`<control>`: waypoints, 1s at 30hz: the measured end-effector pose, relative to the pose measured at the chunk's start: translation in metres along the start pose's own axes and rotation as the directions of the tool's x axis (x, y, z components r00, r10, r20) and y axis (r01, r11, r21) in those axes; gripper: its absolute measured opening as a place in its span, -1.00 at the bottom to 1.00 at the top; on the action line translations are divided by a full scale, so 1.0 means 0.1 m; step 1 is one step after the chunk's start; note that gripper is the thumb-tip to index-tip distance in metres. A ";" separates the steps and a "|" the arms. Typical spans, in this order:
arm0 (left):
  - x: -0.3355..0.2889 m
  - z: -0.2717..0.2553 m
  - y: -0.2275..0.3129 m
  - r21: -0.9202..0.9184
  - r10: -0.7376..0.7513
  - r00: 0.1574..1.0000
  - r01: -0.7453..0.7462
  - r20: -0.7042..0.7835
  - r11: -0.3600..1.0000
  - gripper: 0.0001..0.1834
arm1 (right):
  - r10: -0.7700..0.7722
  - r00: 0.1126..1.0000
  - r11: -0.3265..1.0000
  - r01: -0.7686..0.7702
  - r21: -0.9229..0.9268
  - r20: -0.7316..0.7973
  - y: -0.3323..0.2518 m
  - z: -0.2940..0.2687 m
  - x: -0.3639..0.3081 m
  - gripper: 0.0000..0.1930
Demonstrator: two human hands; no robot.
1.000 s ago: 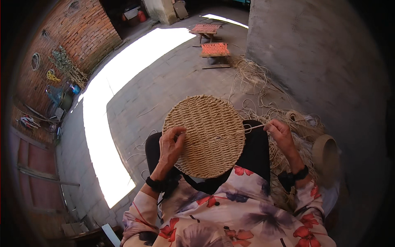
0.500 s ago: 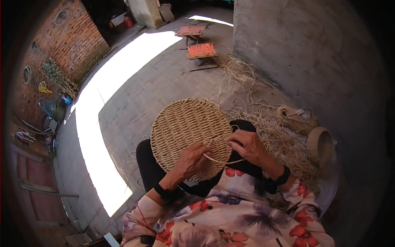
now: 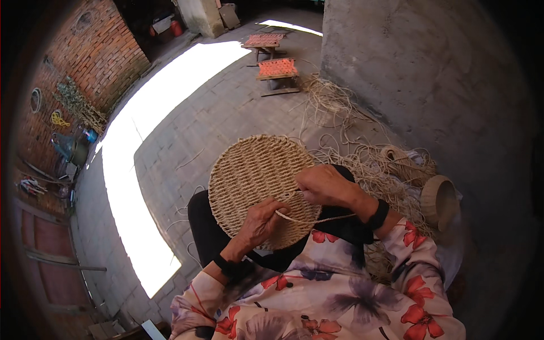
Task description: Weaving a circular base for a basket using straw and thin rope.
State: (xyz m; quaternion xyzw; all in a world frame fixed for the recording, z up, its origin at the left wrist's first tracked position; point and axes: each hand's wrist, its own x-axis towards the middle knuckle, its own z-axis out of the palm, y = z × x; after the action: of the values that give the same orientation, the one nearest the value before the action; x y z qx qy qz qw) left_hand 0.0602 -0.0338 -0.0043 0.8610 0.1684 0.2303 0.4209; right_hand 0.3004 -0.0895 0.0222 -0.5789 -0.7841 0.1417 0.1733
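Observation:
A round mat woven from straw-coloured cord (image 3: 255,170) rests on my knees, its ribbed face turned up. My left hand (image 3: 262,222) is closed over its lower part, pinching a length of cord (image 3: 306,220) that runs out to the right. Fingers bent, my right hand (image 3: 326,186) lies over the mat's right side. A small dark slender thing shows at its fingertips, too small to name for sure. The cord passes below this hand toward the wrist.
Tangled cord (image 3: 374,175) heaps on the floor to my right, with a round woven basket (image 3: 439,203) beside it. Two low stools with orange woven seats (image 3: 276,68) stand ahead. A plastered wall (image 3: 419,73) rises at right, and a brick wall (image 3: 96,51) at far left.
My right hand has moved left and inward from the mat's right edge onto its face. The left hand stays nearly in place. The cord now stretches farther right.

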 end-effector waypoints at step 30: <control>0.14 -0.16 -0.13 -0.691 -0.503 0.854 0.286 -0.130 0.664 -0.62 | 0.275 0.714 0.932 -0.364 -0.006 -0.643 0.21 0.16 -0.24 -0.83</control>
State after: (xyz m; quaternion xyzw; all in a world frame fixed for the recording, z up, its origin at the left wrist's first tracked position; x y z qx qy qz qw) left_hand 0.0622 -0.0088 -0.0019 0.5547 0.3268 0.3080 0.7005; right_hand 0.3173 -0.1067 -0.0038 -0.7291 -0.5752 -0.0854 0.3609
